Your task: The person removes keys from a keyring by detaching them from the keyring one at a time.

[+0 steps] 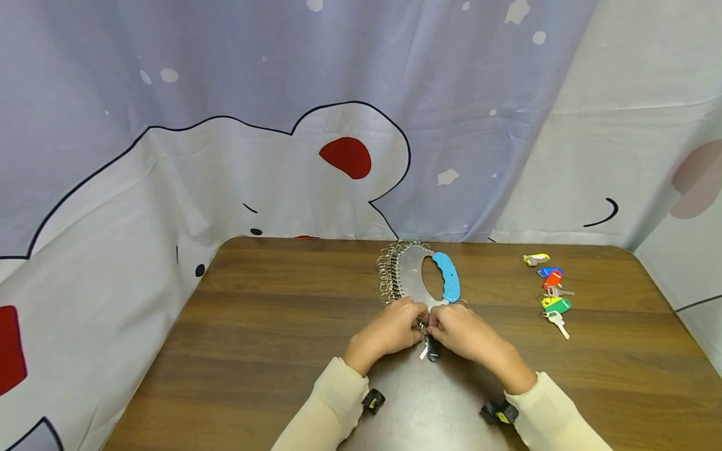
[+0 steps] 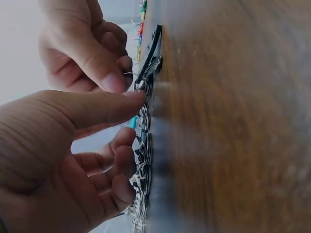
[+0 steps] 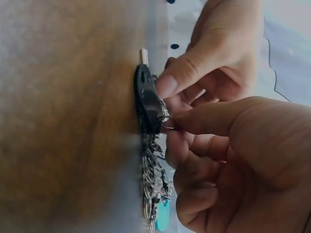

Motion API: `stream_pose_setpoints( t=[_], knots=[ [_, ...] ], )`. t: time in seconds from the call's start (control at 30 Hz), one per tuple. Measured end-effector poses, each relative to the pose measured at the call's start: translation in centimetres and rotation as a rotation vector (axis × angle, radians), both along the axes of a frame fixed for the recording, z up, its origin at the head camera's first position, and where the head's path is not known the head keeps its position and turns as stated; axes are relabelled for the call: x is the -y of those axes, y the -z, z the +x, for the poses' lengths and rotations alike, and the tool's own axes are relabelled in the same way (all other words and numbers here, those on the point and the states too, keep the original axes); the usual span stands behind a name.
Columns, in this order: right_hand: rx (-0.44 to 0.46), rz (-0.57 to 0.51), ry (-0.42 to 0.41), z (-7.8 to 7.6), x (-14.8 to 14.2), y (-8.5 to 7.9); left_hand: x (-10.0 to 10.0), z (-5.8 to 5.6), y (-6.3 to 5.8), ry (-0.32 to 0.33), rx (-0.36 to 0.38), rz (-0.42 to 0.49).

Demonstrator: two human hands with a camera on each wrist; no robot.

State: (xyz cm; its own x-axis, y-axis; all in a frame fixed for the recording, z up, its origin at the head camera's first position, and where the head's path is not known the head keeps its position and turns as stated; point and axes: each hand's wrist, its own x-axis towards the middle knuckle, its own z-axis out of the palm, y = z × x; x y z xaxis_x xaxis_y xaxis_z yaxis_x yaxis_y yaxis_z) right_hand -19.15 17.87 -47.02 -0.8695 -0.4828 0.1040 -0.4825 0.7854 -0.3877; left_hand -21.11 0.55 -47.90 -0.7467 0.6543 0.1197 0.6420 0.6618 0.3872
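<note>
A curved metal key holder plate (image 1: 410, 266) with a blue grip (image 1: 448, 275) lies on the table, its outer edge lined with small metal rings (image 1: 388, 269). At its near end, both hands meet closely. My left hand (image 1: 397, 327) pinches a metal ring between thumb and fingers. My right hand (image 1: 464, 332) pinches a thin wire ring, seen at its fingertips in the right wrist view. Beneath the fingers lie a black key tag (image 3: 148, 92) and a silver key (image 3: 144, 56). The fingers partly hide where the rings meet.
On the right of the wooden table (image 1: 271, 313) lie loose keys with colored tags: a yellow tag (image 1: 539, 257), a blue tag (image 1: 546, 272), a red tag (image 1: 553, 279) and a green tag (image 1: 558, 305). A printed curtain (image 1: 225, 175) hangs behind the table.
</note>
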Motion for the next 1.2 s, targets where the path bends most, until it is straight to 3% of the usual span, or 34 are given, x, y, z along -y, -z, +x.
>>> stream_pose_setpoints(
  t=[0.27,0.6,0.93,1.2],
  knots=[
    [0.004,-0.105,-0.077,-0.1,-0.8,-0.4,-0.2,-0.7,0.1,0.036,0.049,0.03],
    [0.011,-0.163,-0.061,-0.5,-1.0,-0.5,0.1,-1.7,0.3,0.087,0.124,0.136],
    [0.006,-0.23,-0.038,-0.7,-0.9,-0.3,0.6,-1.9,0.4,0.024,0.279,0.23],
    [-0.01,-0.283,0.004,-0.9,-1.0,-0.3,0.8,-2.4,0.6,0.031,0.319,0.295]
  ],
)
